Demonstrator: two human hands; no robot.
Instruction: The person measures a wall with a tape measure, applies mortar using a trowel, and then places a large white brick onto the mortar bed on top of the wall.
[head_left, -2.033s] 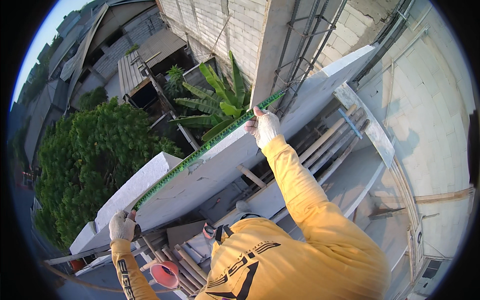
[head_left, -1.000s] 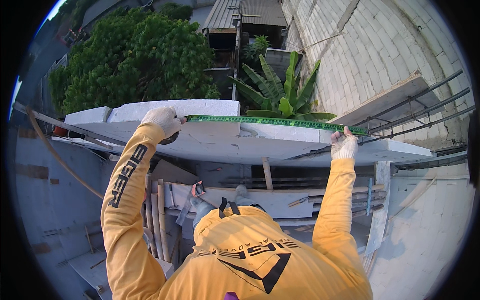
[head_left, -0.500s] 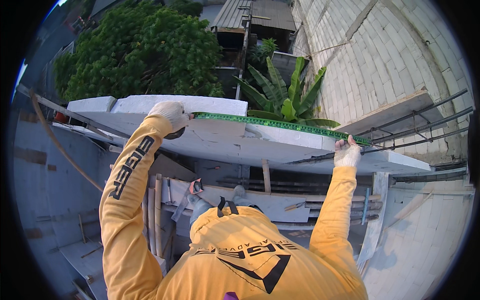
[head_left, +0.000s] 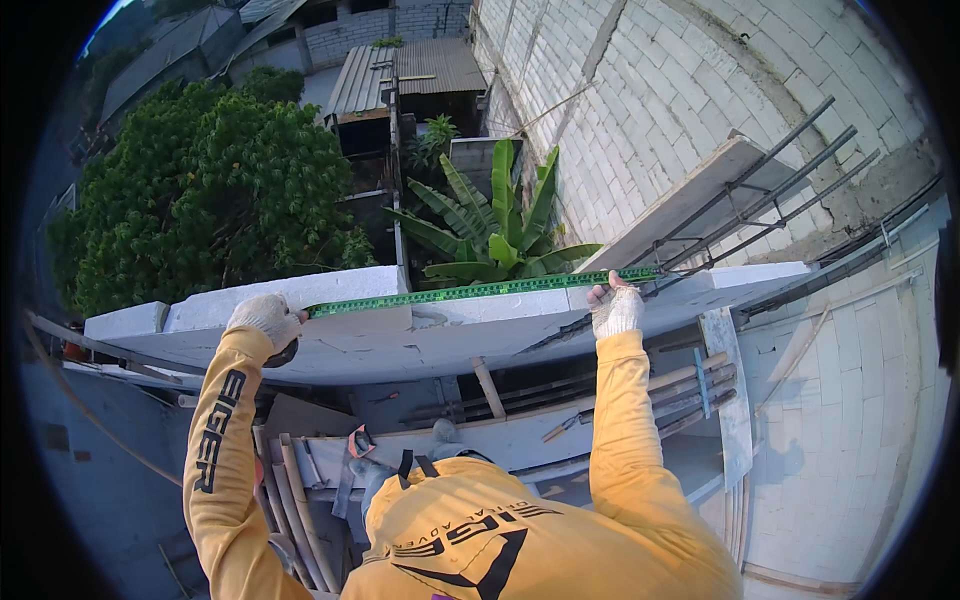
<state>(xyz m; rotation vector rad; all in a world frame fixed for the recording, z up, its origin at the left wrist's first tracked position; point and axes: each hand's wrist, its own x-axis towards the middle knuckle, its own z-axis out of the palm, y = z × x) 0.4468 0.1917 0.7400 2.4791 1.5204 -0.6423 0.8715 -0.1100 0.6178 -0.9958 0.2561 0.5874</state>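
Observation:
A green tape measure blade (head_left: 470, 293) lies stretched along the top edge of a white block wall (head_left: 350, 345). Its left end is in my gloved left hand (head_left: 266, 320), closed over the wall's edge; a dark object, perhaps the tape's case, partly shows beneath this hand. Toward the right, my gloved right hand (head_left: 615, 308) pinches the blade between bare fingertips and thumb. A short length of blade runs on past that hand, toward steel reinforcing bars (head_left: 740, 220).
Below is a plank platform (head_left: 500, 447), with a red-handled hand saw (head_left: 358, 442) and a trowel (head_left: 568, 424) on it. Bamboo poles (head_left: 300, 510) stand at left. Past the wall are a leafy tree (head_left: 210, 190) and banana plant (head_left: 500, 220); a tall block wall (head_left: 690, 90) rises right.
The view has turned and shifted, so wall and hands appear farther left and the wall lower. Both hands keep their hold on the stretched tape, with little visible movement along the wall.

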